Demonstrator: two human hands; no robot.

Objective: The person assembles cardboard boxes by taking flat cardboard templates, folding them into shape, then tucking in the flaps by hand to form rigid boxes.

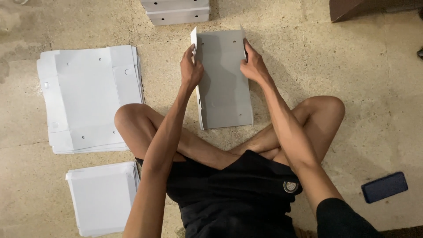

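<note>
Seen from above, cross-legged on a floor (361, 88) of rough, speckled beige stone, mottled and stained toward the far left. Between the knees, one flat grey card blank (224, 83), matte and smooth, roughly rectangular, punched with small round holes near its far end, lying on the floor with both long side flaps creased upward. Left hand (191, 70) in a closed grip on the left flap, thumb on the inside face, fingers wrapped behind the edge. Right hand (253, 66) in a closed grip on the right flap near the far corner, fingertips pinching the thin raised edge. To the left, two stacks of unfolded blanks: a far stack (90, 99), wide, pale grey-white, with stepped cut-out tabs and small punched holes, sheets slightly fanned at the edges; a near stack (103, 198), smaller, squarer, plainer, layered edges showing along its side. At the top edge, two folded boxes (176, 11), stacked one on the other, grey, crisp-cornered, each with small holes in the side wall. Top right, one brown carton corner (352, 9). Near right, one dark blue phone (384, 187), glossy, rounded at the corners, flat on the floor, well apart from the hands. Black shorts (233, 194), soft fabric, one round badge at the hem.
</note>
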